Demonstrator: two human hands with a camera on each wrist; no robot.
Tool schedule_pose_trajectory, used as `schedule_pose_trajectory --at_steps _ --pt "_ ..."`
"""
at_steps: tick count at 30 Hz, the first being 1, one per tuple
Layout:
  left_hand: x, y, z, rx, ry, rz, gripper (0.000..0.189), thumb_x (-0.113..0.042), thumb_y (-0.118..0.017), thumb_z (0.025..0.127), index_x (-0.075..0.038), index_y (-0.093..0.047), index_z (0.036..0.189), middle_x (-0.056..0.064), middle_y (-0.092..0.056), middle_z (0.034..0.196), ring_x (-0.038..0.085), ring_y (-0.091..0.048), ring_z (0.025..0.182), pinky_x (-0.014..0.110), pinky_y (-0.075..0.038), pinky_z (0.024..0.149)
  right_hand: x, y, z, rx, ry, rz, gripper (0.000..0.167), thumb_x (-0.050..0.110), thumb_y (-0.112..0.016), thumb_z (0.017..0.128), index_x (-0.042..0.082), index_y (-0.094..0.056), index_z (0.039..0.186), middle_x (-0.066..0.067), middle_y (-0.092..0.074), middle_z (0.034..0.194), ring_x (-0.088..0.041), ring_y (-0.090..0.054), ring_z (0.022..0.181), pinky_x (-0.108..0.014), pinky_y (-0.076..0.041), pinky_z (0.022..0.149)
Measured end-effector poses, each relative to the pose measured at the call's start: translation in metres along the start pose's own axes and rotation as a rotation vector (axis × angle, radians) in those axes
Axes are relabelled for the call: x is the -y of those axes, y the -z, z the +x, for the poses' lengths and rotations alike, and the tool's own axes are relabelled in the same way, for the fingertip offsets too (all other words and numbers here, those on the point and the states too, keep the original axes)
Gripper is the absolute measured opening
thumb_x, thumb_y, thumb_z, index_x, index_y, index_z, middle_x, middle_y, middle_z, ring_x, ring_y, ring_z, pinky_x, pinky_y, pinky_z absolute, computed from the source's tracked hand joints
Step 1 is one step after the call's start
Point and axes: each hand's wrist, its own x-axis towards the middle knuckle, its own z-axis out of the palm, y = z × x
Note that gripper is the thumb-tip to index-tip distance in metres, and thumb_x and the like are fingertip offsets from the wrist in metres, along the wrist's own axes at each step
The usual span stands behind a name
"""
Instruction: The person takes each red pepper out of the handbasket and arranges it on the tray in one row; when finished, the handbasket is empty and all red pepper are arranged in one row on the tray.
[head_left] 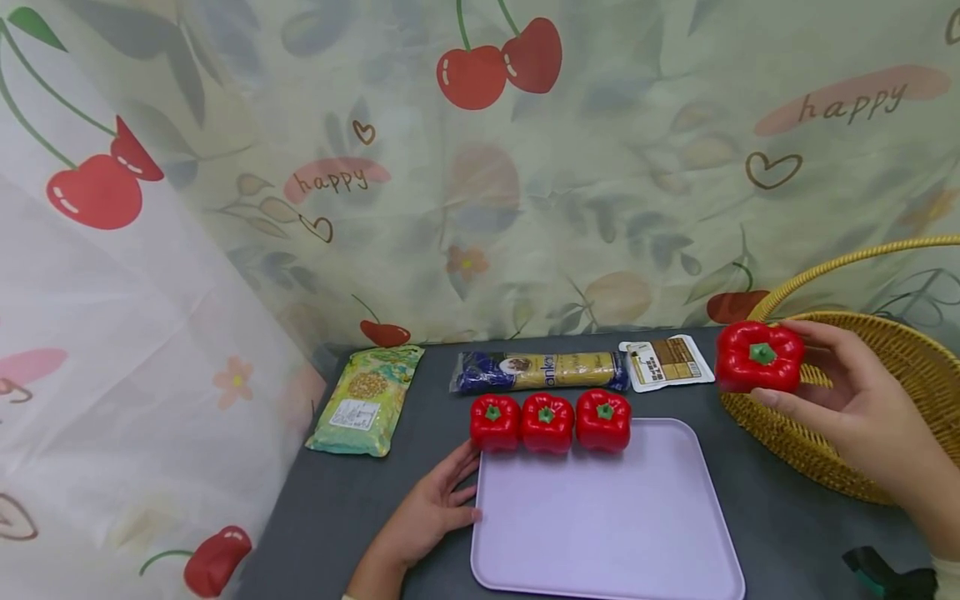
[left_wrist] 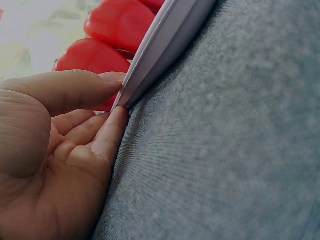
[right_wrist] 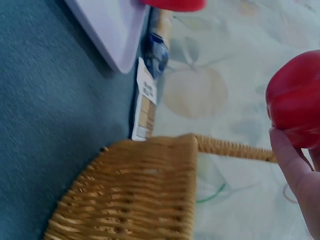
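Note:
My right hand (head_left: 862, 400) holds a glossy red bell pepper (head_left: 759, 357) with a green stem, raised beside the wicker basket (head_left: 798, 450). Thumb and fingers grip its right side; the right wrist view shows this pepper (right_wrist: 297, 100) at the far right. Three more red bell peppers, among them the middle one (head_left: 547, 423), stand in a row along the back of a pale lilac tray (head_left: 600, 525). At the tray's left edge, my left hand (head_left: 431, 504) touches the rim with spread, fairly straight fingers. The left wrist view shows its fingertips against the tray wall (left_wrist: 155, 55).
Behind the tray lie a blue and yellow noodle packet (head_left: 555, 371) and a small white and brown pouch (head_left: 669, 363). A green-yellow bag (head_left: 367, 400) lies at left. A black strap-like object (head_left: 888, 575) is at lower right. Patterned cloth (head_left: 525, 208) hangs behind.

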Motion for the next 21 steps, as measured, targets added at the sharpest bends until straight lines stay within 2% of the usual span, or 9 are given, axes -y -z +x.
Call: schedule_pose_trajectory --at_steps 4,8,16,21 --pt "0.000 0.000 0.000 0.006 -0.001 -0.001 0.099 0.018 -0.073 0.090 -0.002 -0.022 0.173 0.021 -0.022 0.177 0.037 -0.023 0.162 0.038 -0.042 0.118 -0.001 -0.013 -0.003 0.051 0.027 0.042 0.094 -0.019 -0.084 0.083 0.005 -0.039 0.162 -0.002 -0.046 0.145 -0.010 -0.052 0.123 -0.014 -0.058 0.079" --pt "0.000 0.000 0.000 -0.001 0.006 0.003 0.099 0.018 -0.073 0.090 -0.002 -0.023 0.173 0.020 -0.023 0.177 0.037 -0.024 0.161 0.037 -0.043 0.118 -0.003 -0.028 -0.008 0.129 0.040 0.072 0.091 -0.016 -0.085 0.084 0.003 -0.039 0.161 -0.004 -0.047 0.144 -0.011 -0.055 0.122 -0.020 -0.062 0.077" --pt "0.001 0.001 0.000 -0.005 -0.003 0.012 0.099 0.018 -0.073 0.089 -0.003 -0.024 0.172 0.019 -0.025 0.177 0.036 -0.025 0.161 0.036 -0.044 0.117 -0.016 -0.051 -0.014 0.212 0.000 0.114 0.086 -0.010 -0.086 0.087 0.000 -0.039 0.159 -0.014 -0.047 0.144 -0.004 -0.057 0.121 -0.024 -0.063 0.078" --pt "0.002 0.001 0.000 0.001 -0.014 0.010 0.099 0.019 -0.073 0.089 -0.002 -0.023 0.172 0.019 -0.024 0.177 0.036 -0.025 0.161 0.036 -0.044 0.117 -0.026 -0.061 -0.017 0.249 -0.051 0.106 0.083 -0.003 -0.086 0.090 0.000 -0.040 0.159 -0.020 -0.050 0.144 -0.009 -0.059 0.118 -0.024 -0.063 0.081"
